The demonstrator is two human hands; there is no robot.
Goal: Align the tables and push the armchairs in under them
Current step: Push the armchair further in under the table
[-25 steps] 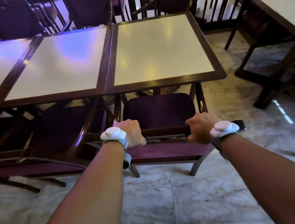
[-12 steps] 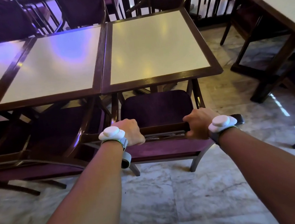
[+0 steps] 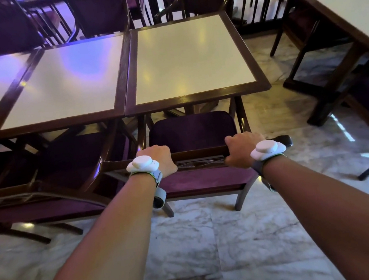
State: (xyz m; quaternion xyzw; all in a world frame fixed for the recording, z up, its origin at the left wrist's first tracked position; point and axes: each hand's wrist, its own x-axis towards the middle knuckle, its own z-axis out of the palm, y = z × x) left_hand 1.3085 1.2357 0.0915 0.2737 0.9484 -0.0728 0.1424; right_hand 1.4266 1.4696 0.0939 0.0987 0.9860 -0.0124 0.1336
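Both hands, left hand (image 3: 158,160) and right hand (image 3: 240,150), are gripping the armchair (image 3: 192,136) top rail at frame centre; pushing crookedly risks its arms jamming against the counter (image 3: 197,102) legs.

marble floor (image 3: 214,240), tables (image 3: 189,55) and armchair (image 3: 192,134) standing on it

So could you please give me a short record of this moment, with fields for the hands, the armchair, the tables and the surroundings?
left hand: left hand grips the top rail of the armchair's back
right hand: right hand grips the same rail, further right
armchair: purple armchair, front of the seat under the table edge, back not yet up to it
table: right table, white top, dark wood frame, side by side with the middle table
neighbour: second armchair to the left
floor: marble floor
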